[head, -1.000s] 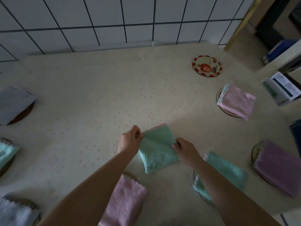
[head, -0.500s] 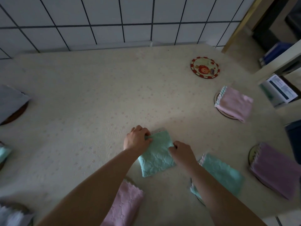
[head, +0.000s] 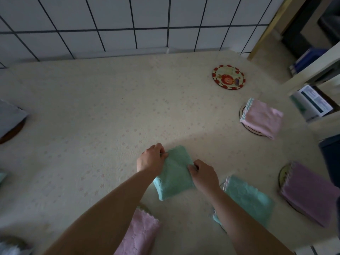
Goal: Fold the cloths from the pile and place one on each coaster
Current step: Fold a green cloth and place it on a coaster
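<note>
A folded green cloth (head: 174, 176) lies on the table in front of me. My left hand (head: 151, 158) pinches its far left corner and my right hand (head: 204, 174) pinches its right edge. A round coaster (head: 228, 76) with a red rim and cartoon print sits bare at the far right. Other coasters carry folded cloths: a pink cloth (head: 262, 117), a purple cloth (head: 311, 194), a second green cloth (head: 247, 200) by my right forearm, another pink cloth (head: 139, 234) under my left forearm, and a grey cloth (head: 10, 117) at the left edge.
The table (head: 92, 116) has a pale flowered covering and backs onto a white tiled wall (head: 128, 21). At the right, past the table edge, stand a shelf with a box (head: 312, 103) and a dark object. A white cloth (head: 11, 248) shows at the bottom left.
The green cloth's scalloped far edge has been folded under, leaving a smaller, flatter square. Both hands stayed on its corners and the view shifted slightly.
</note>
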